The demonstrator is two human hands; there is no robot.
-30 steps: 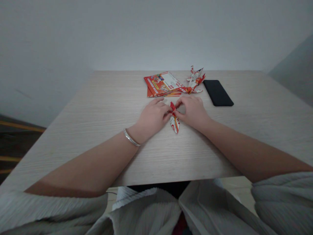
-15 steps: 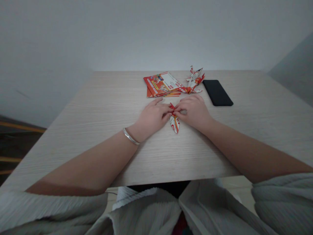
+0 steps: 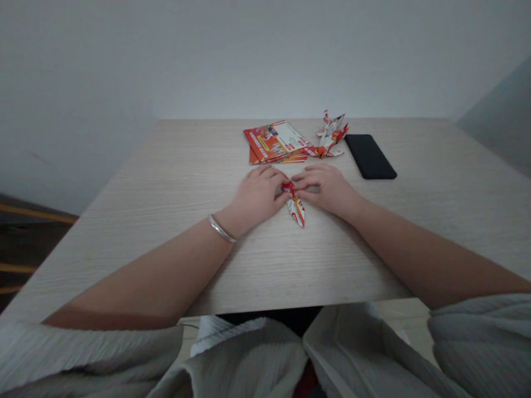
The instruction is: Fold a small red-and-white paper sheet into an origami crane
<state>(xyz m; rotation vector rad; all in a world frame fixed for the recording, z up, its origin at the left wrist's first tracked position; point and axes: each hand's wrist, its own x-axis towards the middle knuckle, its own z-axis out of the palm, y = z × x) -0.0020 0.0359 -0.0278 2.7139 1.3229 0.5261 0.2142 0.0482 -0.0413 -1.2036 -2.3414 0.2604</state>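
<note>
"Pinching what, exactly, that left hand point(image 3: 258, 193)?"

"A folded paper strip point(image 3: 297, 212), red and white. Its red upper end is caught between the left thumb and fingers; the pointed, mostly white end juts toward the person."

"And the right hand point(image 3: 327, 188)?"

"Curved in from the other side, fingertips at the strip's red part. Whether they grip it or only touch it, I can't tell."

"So the paper lies between both hands?"

"Yes, at their fingertips, over the pale table point(image 3: 166, 193). A silver bangle point(image 3: 221, 229) circles the left wrist."

"Farther out?"

"Just beyond the hands, overlapping printed sheets point(image 3: 267, 145), mostly red. A bigger folded piece point(image 3: 331, 132), points sticking up, meets their right corner. Just right of that, a black phone-like slab point(image 3: 369, 157) lies flat."
</note>
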